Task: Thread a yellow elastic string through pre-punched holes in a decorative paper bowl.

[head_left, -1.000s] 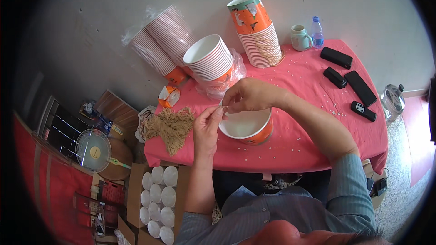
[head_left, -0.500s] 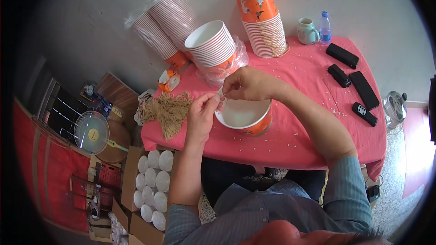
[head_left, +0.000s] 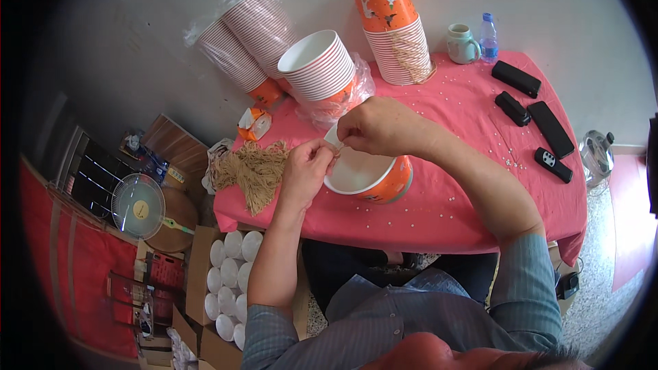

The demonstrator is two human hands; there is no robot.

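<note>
An orange paper bucket (head_left: 394,181) with a white inside stands on the table in front of me. My left hand (head_left: 306,171) is at the left side of its rim, thumb and forefinger pinched together. Opposite, my right hand (head_left: 373,127) is bent over the far left rim with its fingertips also pinched. Between the fingertips shows a bit of thin tan string (head_left: 340,145); how it runs into the bucket is hidden by the fingers. A loose bundle of tan strings (head_left: 252,173) lies left of my left hand.
Behind stand stacked paper buckets (head_left: 394,48), more stacks in clear plastic (head_left: 250,34) and an orange packet (head_left: 254,124). A mug (head_left: 460,46), a water bottle (head_left: 488,41) and black devices (head_left: 550,128) are on the right. White bits dot the pink cloth (head_left: 466,192). A carton of clear cups (head_left: 199,274) stands lower left.
My hands stay close together at the bucket's rim. The right hand has turned a little and its fingers are closed tighter; the bucket has shifted slightly.
</note>
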